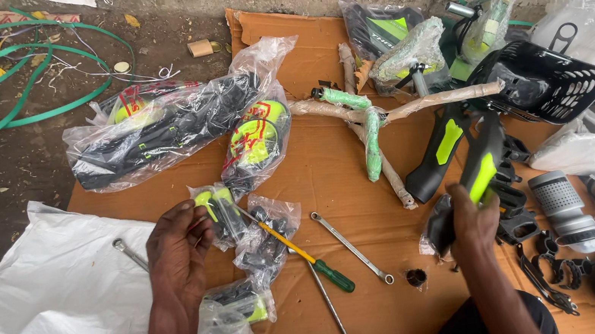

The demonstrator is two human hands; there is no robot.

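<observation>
1. Nearest the camera, the left hand rests on a small plastic-wrapped part with a green and black piece inside; the fingers curl over its left edge, gripping the bag lightly. More small bags lie just to its right and below, touching one another.

2. The right hand is clenched around the lower end of a black and green fork. The fork's long axis runs up and slightly right, away from the fingers, toward the black basket.

3. Between the hands, on the cardboard sheet, lie a screwdriver with a yellow shaft and green handle, pointing up-left toward the left hand, and two spanners, all nearer the left hand than the right.

4. Another spanner lies on the white sack, just left of the left wrist.

5. Farther off sit long wrapped mudguards, a paper-wrapped handlebar and a wrapped saddle.

6. At the right edge, two bottles and dark parts are partly cut off; what the bags hold is hard to make out through the plastic.
</observation>
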